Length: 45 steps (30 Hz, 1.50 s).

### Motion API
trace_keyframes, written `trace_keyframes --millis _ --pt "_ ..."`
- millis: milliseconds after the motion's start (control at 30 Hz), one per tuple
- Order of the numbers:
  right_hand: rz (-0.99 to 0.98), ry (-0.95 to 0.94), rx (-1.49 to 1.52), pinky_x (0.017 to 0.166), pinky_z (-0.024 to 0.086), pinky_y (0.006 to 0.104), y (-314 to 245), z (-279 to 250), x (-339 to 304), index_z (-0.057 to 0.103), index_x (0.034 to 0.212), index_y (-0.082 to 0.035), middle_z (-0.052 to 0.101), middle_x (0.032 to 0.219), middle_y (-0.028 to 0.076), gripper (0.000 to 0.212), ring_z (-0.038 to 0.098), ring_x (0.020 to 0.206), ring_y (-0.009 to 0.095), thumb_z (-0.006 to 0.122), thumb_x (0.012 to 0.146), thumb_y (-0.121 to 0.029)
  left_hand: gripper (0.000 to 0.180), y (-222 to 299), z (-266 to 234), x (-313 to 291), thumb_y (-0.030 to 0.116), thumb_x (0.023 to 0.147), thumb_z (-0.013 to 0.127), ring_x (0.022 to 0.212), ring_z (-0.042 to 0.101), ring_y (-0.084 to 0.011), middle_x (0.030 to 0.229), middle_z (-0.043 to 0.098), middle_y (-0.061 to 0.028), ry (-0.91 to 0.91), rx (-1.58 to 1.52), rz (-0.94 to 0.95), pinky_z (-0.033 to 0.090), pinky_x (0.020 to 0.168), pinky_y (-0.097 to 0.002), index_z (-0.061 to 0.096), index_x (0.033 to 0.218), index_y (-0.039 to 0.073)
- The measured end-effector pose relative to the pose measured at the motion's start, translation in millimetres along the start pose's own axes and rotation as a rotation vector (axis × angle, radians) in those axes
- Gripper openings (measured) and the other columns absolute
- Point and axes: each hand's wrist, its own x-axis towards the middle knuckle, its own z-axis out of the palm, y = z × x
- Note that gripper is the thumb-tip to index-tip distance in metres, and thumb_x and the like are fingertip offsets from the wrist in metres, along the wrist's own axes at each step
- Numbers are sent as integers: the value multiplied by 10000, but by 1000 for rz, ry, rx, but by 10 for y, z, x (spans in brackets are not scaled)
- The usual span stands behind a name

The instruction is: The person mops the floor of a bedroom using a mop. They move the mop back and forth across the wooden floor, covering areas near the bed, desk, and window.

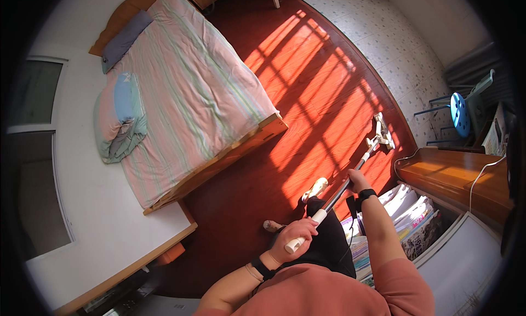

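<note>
A long mop (360,161) with a silver pole and a white grip slants from my body toward the right. My left hand (294,240) is closed round the white grip close to its end. Farther along the pole, my right hand (358,181) is wrapped round the metal shaft. The pale mop head (385,132) rests on the red wooden floor (241,206), near its curved border with the tiles. Part of a foot (316,189) shows beside the pole.
Left stands a bed (192,91) with a striped sheet, and a white ledge (109,228) runs beside it. A wooden cabinet (446,173) and a box of books and papers (408,217) are close on my right. A blue stool (459,114) stands on the tiles (392,42).
</note>
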Motion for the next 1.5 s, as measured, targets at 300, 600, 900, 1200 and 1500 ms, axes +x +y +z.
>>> trace_keyframes --millis 300,600,900,1200,1500 --pt "-4 -243 -413 531 527 434 1850 1875 -1011 474 905 -48 518 699 91 121 564 607 238 449 849 -152 135 726 -1000 -2375 -41 745 583 999 605 -295 890 637 -77 347 176 -28 447 937 -420 534 812 65" --pt "105 -261 -575 606 554 412 3339 2938 -1368 497 851 -66 546 697 65 91 586 619 239 470 867 -151 150 1163 -1638 -3943 -44 715 584 941 623 -282 854 636 -69 559 246 9 471 898 -415 521 793 68" --pt "128 -313 -730 606 531 397 3825 3939 -1990 533 861 -95 563 763 48 95 552 647 208 447 861 -137 108 1263 -2467 -4483 -17 708 588 885 639 -264 788 636 -45 702 236 12 481 883 -411 536 728 75" --pt "272 -135 -650 703 534 442 4674 4790 -1876 455 984 -81 514 802 78 137 551 723 225 444 860 -138 66 1238 -3310 -5251 33 728 587 858 637 -266 772 634 -54 778 187 -5 486 864 -421 530 722 66" --pt "182 -419 -988 627 516 400 6677 5986 -3178 484 815 -12 533 754 115 68 562 716 241 480 833 -78 116 1498 -3978 -7409 -13 696 600 840 654 -280 756 623 -55 1062 241 -12 500 837 -418 515 707 65"
